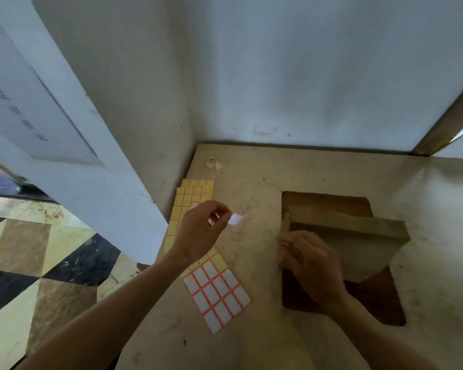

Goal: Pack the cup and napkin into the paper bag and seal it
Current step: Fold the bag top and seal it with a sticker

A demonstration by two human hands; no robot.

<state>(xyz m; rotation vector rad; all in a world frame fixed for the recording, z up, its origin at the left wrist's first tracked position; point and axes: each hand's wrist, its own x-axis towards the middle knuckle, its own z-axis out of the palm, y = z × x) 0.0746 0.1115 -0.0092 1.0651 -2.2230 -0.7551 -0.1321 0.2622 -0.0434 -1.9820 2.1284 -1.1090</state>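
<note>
A brown paper bag (358, 236) lies flat on the table at the right, its top folded over, on a dark brown mat (380, 303). My right hand (310, 263) presses down on the bag's left part near the fold. My left hand (201, 231) is raised above the table left of the bag and pinches a small white sticker label (236, 218) between thumb and fingers. The cup and napkin are not visible; I cannot tell whether they are inside the bag.
A sheet of white labels with red borders (217, 295) lies near my left forearm. Yellow label sheets (190, 198) lie along the table's left edge. A small tape roll (211, 161) sits in the back left corner. Walls close the back and left.
</note>
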